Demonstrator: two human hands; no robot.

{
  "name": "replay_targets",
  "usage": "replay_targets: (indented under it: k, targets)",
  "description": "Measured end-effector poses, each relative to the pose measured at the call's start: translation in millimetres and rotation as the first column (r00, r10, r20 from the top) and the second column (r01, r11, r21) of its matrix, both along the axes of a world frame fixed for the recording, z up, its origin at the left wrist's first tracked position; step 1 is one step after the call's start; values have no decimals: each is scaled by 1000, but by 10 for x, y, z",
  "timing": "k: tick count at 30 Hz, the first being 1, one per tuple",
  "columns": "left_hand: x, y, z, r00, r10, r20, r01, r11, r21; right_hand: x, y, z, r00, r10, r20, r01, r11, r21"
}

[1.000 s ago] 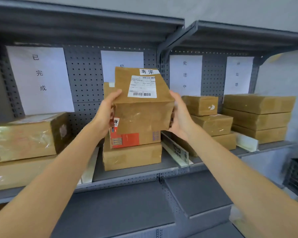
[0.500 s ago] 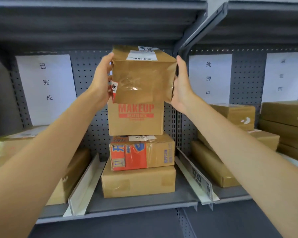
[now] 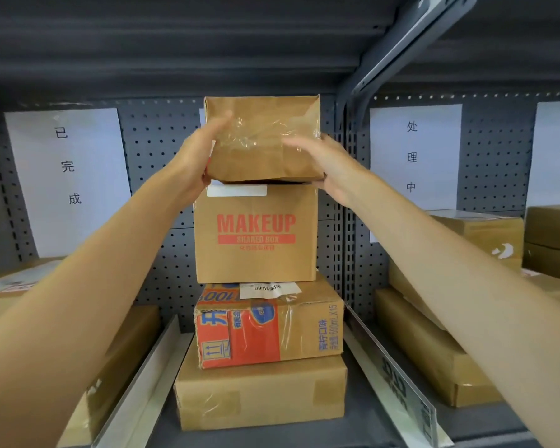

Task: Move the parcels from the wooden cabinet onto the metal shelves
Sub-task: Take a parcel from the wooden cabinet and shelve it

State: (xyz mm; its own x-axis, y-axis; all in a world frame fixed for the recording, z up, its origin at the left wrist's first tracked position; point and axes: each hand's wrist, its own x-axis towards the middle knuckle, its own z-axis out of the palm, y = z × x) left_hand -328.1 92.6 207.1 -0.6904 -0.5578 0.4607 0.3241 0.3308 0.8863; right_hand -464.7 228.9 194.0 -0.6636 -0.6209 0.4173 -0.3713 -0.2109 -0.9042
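setting the brown parcel (image 3: 262,137) onto the makeup box (image 3: 255,234), topmost of a three-high stack on the metal shelf (image 3: 362,425). gripping it at both sides, left hand (image 3: 196,160) curled round the left edge, right hand (image 3: 328,166) cupping the lower right corner, fingers blurred. likely calling next for squaring it up, then letting go and going back for another. standing beneath the makeup box: the red printed carton (image 3: 265,324), then a plain carton (image 3: 259,394). hanging on the grey pegboard (image 3: 162,150): white paper signs (image 3: 67,176).

Parcel stacks (image 3: 259,392) on metal shelf (image 3: 362,425)
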Motion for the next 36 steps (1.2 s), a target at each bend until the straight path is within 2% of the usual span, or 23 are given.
replay_targets:
  k: [3,14,21,25,28,31,33,36]
  targets:
    - [-68,-96,-25,995,97,16,-97,995,-34,-103,-79,-41,999,-4,-39,5,1000,25]
    - [-99,-124,-143,991,132,-3,-132,991,-33,-142,-112,-90,997,31,-65,-29,999,24]
    - [72,46,-186,967,254,-33,-256,962,-94,-11,111,-68,995,-21,-92,19,1000,-19]
    - [219,175,-317,932,359,-50,-362,920,-148,159,204,-168,981,-114,-158,101,991,-92]
    - [380,209,-484,869,490,-70,-490,832,-260,282,191,-328,921,-271,-280,212,951,-224]
    - [618,242,-670,792,598,-121,-597,718,-359,461,165,-517,782,-460,-421,295,868,-400]
    - [817,290,-778,730,671,-128,-646,618,-449,620,131,-631,708,-494,-505,299,857,-419]
    - [1186,302,-918,620,775,-120,-655,427,-623,951,63,-751,603,-453,-656,283,891,-355]
